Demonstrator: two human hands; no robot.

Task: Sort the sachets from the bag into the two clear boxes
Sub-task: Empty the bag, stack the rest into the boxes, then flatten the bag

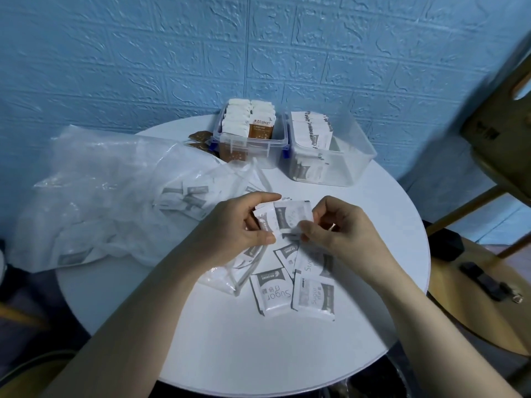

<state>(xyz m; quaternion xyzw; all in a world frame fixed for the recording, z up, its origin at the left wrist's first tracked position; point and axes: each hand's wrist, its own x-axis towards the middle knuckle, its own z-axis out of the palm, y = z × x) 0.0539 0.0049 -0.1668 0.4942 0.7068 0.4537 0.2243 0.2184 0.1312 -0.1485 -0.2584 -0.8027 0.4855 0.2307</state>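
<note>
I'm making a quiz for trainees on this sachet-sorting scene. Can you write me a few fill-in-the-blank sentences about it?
1. Both hands, left hand and right hand, hold a small stack of ____ sachets.
2. The brown-and-white sachets stand in the ____ clear box.
3. The plastic bag lies on the ____ side of the round table.

Missing words: white; left; left

"Sugar" on sachet (271,294); "taikoo" on brown sachet (261,128)

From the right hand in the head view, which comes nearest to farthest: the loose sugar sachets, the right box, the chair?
1. Sugar sachets, on the table just below the right hand.
2. Right box, beyond it near the wall.
3. Chair, far right.
</note>
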